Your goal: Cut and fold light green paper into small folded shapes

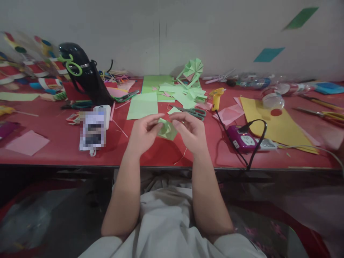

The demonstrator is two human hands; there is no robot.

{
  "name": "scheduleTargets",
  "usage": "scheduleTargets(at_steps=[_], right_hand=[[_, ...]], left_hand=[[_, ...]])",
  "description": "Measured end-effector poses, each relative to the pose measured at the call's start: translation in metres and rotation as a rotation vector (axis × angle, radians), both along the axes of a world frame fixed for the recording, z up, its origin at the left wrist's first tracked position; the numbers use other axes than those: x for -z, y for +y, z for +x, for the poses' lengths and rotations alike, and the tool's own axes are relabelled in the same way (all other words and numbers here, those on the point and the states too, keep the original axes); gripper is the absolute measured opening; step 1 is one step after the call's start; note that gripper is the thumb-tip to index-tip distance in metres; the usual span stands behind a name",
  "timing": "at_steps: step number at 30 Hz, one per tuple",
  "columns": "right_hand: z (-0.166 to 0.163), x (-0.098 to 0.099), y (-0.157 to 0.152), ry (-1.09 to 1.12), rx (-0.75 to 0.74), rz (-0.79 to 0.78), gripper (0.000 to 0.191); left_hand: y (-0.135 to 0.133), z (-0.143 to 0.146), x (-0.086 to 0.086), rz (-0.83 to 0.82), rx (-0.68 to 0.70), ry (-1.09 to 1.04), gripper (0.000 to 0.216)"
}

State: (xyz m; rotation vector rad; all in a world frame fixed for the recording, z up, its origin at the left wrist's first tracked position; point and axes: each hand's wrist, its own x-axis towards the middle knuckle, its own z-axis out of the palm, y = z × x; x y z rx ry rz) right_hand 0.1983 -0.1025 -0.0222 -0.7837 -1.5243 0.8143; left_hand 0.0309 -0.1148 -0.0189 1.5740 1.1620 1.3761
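Both my hands are raised over the red table [61, 150], close together. My left hand [145, 130] and my right hand [189, 130] pinch a small folded piece of light green paper [167, 129] between their fingertips. The paper hangs just above the table top, near its front edge. Behind my hands lie a sheet of green paper [143, 105] and grey-handled scissors [194, 112]. Further back sit several green paper scraps and a folded green paper fan shape [192, 70].
A purple power strip [243, 139] with a black cable lies right of my hands, on a yellow sheet [279, 123]. A yellow glue gun [216, 96], a phone [93, 130], a pink sheet [27, 142], a black bag [83, 73] and clear bottles [271, 99] also stand on the table.
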Motion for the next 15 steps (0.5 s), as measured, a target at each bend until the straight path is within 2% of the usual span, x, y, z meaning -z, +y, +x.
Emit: scheduleTargets(at_steps=[6,13,15], right_hand=[[0.0,-0.007,-0.005,-0.048,-0.054,-0.049,0.008],[0.003,-0.003,0.0,0.037,0.016,-0.081,0.012],[0.003,-0.001,0.003,0.078,0.04,-0.101,0.013]], left_hand=[[-0.012,0.007,-0.009,0.079,0.117,0.173,0.047],[-0.013,0.003,-0.016,0.139,0.037,0.206,0.02],[-0.013,0.001,-0.017,0.151,0.015,0.228,0.018]])
